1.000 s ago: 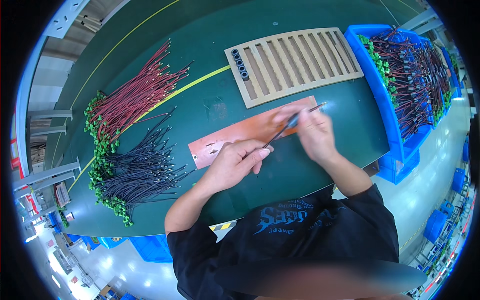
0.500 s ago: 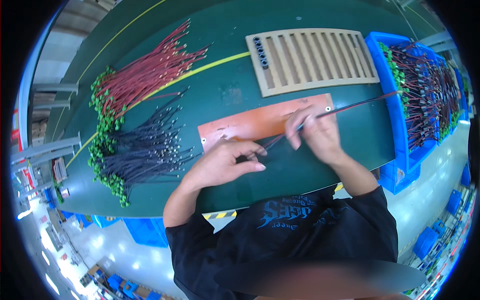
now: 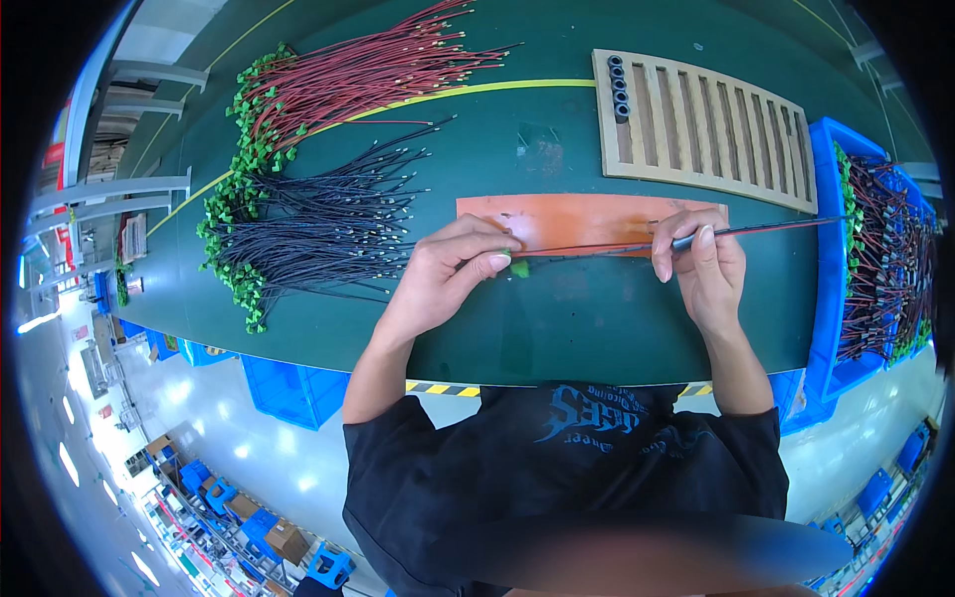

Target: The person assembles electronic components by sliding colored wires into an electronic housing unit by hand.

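My left hand (image 3: 453,269) pinches one end of a pair of red and black wires (image 3: 587,251), beside a small green connector (image 3: 519,269). A second bit of green shows at its fingertips. The wires run level to my right hand (image 3: 706,261), whose thumb and fingers are closed on a short black cylinder (image 3: 682,242) around them. Past that hand the wires stretch on towards the blue bin. Under both hands lies an orange-brown rectangular mat (image 3: 567,219) on the green table.
Red wires (image 3: 368,85) and black wires (image 3: 328,224) with green connectors lie in bundles at left. A slatted wooden tray (image 3: 609,149) at the back right holds several black rings (image 3: 619,85). A blue bin (image 3: 828,289) full of wired pairs stands at the far right.
My hands have moved apart and the wires are now pulled straight between them. The view has shifted, so the table's things appear farther right and up.
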### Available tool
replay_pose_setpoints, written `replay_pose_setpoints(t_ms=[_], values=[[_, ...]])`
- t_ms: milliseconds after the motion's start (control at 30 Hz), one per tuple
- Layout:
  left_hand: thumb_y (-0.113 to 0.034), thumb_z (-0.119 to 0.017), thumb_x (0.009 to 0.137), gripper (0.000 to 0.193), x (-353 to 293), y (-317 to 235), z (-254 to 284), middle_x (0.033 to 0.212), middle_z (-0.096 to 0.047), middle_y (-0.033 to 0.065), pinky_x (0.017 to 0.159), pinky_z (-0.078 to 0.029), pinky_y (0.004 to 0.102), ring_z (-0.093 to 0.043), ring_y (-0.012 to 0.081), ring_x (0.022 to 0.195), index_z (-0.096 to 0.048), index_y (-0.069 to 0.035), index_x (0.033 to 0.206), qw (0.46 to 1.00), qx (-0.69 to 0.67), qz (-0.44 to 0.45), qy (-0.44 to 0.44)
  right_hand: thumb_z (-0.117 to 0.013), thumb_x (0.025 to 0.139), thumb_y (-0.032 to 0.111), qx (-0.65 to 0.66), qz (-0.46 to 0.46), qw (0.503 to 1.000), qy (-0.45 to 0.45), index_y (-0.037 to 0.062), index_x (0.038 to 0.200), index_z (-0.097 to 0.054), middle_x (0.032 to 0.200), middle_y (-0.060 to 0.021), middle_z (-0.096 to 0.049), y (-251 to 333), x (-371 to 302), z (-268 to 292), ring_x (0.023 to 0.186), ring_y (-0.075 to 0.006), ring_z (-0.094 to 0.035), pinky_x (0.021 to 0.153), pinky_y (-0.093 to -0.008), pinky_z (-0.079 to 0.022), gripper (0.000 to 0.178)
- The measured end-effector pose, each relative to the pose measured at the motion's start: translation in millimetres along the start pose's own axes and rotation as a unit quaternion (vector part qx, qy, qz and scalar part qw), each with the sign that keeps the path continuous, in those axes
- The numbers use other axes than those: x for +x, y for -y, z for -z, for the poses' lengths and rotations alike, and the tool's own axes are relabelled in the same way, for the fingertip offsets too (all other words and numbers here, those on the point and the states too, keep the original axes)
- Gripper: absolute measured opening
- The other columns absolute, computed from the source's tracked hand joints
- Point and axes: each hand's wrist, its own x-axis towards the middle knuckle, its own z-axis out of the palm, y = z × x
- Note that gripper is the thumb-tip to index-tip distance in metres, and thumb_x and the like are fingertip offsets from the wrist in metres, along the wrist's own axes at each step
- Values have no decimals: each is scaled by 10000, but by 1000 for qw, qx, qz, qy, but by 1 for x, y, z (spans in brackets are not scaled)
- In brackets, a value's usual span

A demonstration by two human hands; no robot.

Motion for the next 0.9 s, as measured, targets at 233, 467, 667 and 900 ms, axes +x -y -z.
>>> replay_pose_setpoints(t_ms=[233,467,667,900], values=[[22,-655,961,171,-2,12,3,858,-665,73,668,-517,235,-632,101,734,-727,54,1112,987,31,48,-148,-498,1094,197,-11,-58,996,73,-13,1203,-579,1027,-194,-698,-4,4,-12,776,-157,-624,721,-284,-530,250],[-22,-653,974,186,13,18,1,864,-685,81,615,-541,235,-640,91,680,-752,24,1125,981,69,41,-178,-490,1089,145,-31,-65,994,79,-11,1182,-601,1024,-156,-687,-2,16,-13,804,-150,-646,734,-280,-545,213],[-26,-660,969,174,18,18,-1,863,-699,80,612,-543,245,-637,89,668,-762,15,1104,981,79,37,-173,-485,1094,160,-57,-75,993,65,-10,1118,-600,998,-128,-673,1,21,-7,804,-144,-645,745,-280,-544,206],[-26,-701,924,140,21,9,-2,908,-734,102,685,-558,283,-698,199,770,-775,3,1039,954,244,-38,-169,-474,1099,163,-68,-81,992,64,-2,1092,-587,988,-114,-669,0,23,0,816,-136,-626,774,-277,-529,201]])
